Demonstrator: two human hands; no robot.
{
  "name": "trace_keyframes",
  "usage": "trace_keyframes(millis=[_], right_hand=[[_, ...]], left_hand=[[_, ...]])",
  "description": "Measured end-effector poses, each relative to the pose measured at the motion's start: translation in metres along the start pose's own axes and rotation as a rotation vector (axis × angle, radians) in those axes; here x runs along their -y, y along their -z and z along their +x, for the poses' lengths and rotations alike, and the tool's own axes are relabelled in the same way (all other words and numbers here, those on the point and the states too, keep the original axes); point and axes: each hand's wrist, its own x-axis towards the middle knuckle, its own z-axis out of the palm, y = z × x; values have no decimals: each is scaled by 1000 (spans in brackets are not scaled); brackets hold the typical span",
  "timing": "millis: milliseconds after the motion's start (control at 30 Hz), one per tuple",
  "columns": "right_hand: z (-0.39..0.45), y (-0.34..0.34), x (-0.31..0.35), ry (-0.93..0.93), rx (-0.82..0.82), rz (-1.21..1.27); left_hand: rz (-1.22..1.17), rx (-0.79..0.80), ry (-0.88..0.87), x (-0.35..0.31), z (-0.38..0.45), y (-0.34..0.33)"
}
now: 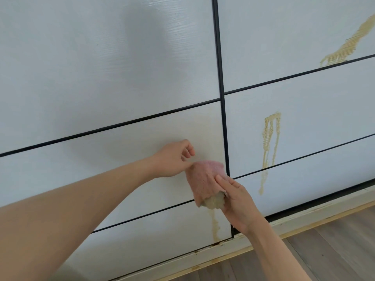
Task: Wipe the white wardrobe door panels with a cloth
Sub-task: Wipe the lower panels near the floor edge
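White wardrobe door panels (105, 78) with black dividing strips fill the view. A pink cloth (203, 177) is spread against the left door's lower panel, beside the vertical black strip; its bottom end is bunched and soiled yellow-brown. My right hand (237, 201) holds the cloth's lower right part, fingers lying across its front. My left hand (172, 159) is at the cloth's upper left corner, fingers curled, and seems to pinch that edge. A yellowish drip stain (215, 226) runs down the bottom panel below the cloth.
The right door carries a long yellow streak (271, 138) across two panels and a larger smear (349, 45) at the upper right. A pale base rail (304, 218) runs under the doors, with grey wood-look floor (334, 250) in front.
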Motion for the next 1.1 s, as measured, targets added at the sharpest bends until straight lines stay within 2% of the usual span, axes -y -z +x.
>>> trace_keyframes(millis=[67,133,200,333,433,500,600,633,700,767,833,900,933,1000,1100], right_hand=[[-2,-4,2,10,-25,-8],[-4,-9,3,26,-23,-38],[-6,-15,3,40,-18,-94],[1,-13,4,-29,-52,-113],[7,-1,-1,-23,-119,-169],[9,8,-4,42,-235,-400],[6,18,-3,193,-470,-983],[2,19,0,249,-516,-1038],[-1,17,10,362,-550,-994],[-2,14,22,357,-520,-791],[-3,15,29,227,-397,-451],[-7,21,28,-75,-210,-135],[-8,24,21,-190,-120,-94],[-8,26,2,-300,-36,-164],[-9,7,-13,-195,-42,-313]], left_hand=[[-1,28,-52,1,-5,-3],[-47,198,-38,-1,-13,-10],[-51,285,-31,-4,-20,-22],[-115,196,-84,-1,-16,-22],[-164,77,-10,4,-10,-10],[-249,-70,82,11,-5,-2],[-451,-174,177,16,-3,10],[-475,-204,200,17,-3,13],[-510,-231,251,16,-5,18],[-595,-201,300,14,-7,21],[-690,-175,318,8,-10,22],[-696,-156,290,2,-10,23],[-688,-130,269,-1,-11,24],[-691,-53,253,-7,-11,26],[-684,39,262,-18,-10,26]])
